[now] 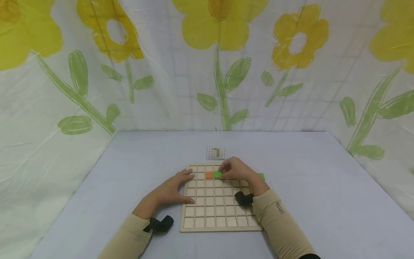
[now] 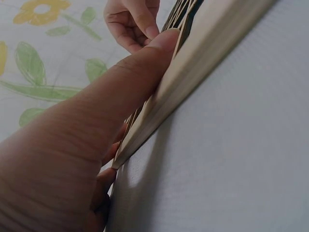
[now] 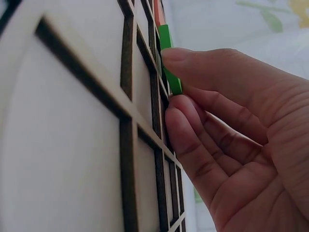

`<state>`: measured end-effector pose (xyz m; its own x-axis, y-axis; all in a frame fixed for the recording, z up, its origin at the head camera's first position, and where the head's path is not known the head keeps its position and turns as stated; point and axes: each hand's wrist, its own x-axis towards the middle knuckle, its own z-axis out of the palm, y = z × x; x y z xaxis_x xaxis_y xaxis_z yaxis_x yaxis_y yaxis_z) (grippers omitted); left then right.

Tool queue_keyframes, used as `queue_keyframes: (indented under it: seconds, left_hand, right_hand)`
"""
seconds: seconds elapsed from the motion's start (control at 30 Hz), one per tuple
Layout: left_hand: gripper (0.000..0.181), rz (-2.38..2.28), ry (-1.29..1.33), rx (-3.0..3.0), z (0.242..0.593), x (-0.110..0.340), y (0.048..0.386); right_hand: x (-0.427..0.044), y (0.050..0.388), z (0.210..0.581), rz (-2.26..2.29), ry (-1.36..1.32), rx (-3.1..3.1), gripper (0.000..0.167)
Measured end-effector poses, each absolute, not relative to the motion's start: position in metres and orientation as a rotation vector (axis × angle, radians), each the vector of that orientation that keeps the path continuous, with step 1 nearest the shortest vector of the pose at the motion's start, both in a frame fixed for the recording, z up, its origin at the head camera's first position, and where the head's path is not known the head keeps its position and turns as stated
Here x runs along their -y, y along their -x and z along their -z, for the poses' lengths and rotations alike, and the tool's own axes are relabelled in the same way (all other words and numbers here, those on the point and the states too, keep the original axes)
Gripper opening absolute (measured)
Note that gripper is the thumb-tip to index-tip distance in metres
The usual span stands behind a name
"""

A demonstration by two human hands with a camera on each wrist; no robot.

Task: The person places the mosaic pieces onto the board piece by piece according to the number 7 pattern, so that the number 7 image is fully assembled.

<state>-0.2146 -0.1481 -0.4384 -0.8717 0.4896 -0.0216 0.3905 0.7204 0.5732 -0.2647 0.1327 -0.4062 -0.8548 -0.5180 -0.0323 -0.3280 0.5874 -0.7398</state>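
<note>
A wooden grid board (image 1: 210,229) lies on the table, split by raised strips into square cells. In its upper part an orange square tile (image 1: 209,175) sits in a cell. Just right of that tile is a green square tile (image 1: 217,175), which my right hand (image 1: 237,169) pinches with thumb and fingers; in the right wrist view the green tile (image 3: 170,58) stands tilted at the strips. With fingers and thumb spread, my left hand (image 1: 168,190) rests on the board's left edge. The left thumb (image 2: 145,53) lies on the rim in the left wrist view.
Behind the board lies a small gridded card (image 1: 215,153) with coloured squares. Another green piece (image 1: 261,176) shows past the right wrist, mostly hidden by it. A white cloth (image 1: 168,90) with painted yellow flowers hangs behind the table (image 1: 323,201).
</note>
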Motion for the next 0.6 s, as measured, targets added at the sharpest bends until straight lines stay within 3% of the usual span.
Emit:
queue_keyframes:
  seconds: [0.6]
  left_hand:
    - [0.094,-0.86,-0.711,-2.745,0.4364,0.1475,0.2129]
  right_hand:
    - [-0.1334,0.2671,0.409,1.112,0.708,-2.574,0.021]
